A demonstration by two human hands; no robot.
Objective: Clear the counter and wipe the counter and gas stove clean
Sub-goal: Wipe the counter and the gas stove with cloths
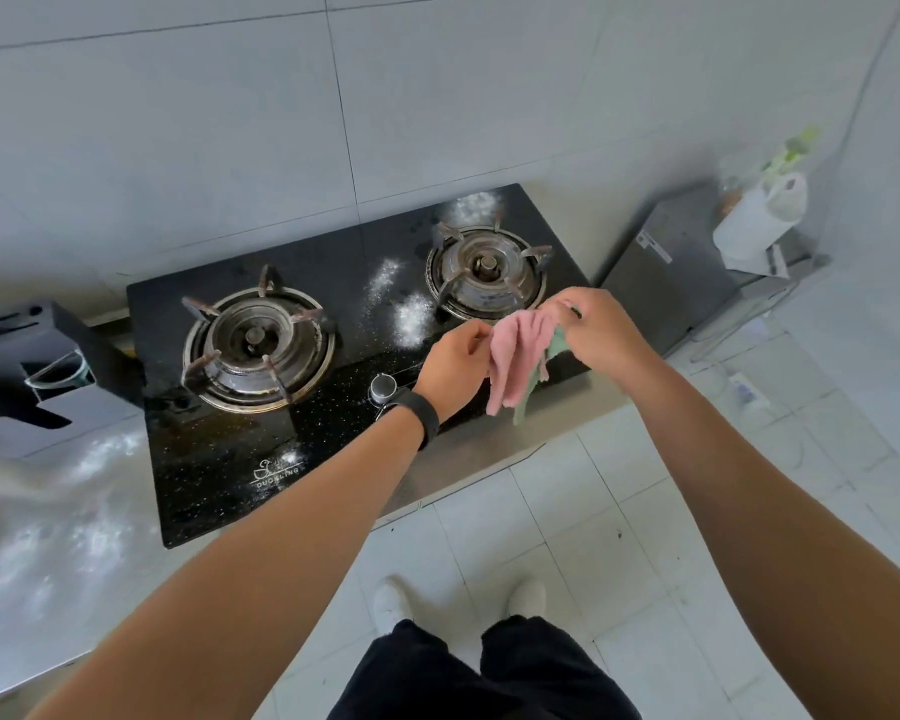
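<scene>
A black glass gas stove [230, 459] with two burners lies on the grey counter [48, 563]. White powder is scattered between the burners [411, 314], behind the right burner [476, 202] and across the counter. Both of my hands hold a pink and green cloth [518, 356] in the air over the stove's front right part. My left hand [453, 371], with a black wristband, pinches the cloth's left edge. My right hand [601, 330] grips its top right corner. The cloth hangs down loosely and hides part of the stove's front right.
A dark knife block [48, 350] with a glass [61, 374] stands left of the stove. A metal box [671, 272] with a paper towel roll [759, 220] on top stands at the right. One stove knob [383, 388] shows by my left wrist. White tiled floor lies below.
</scene>
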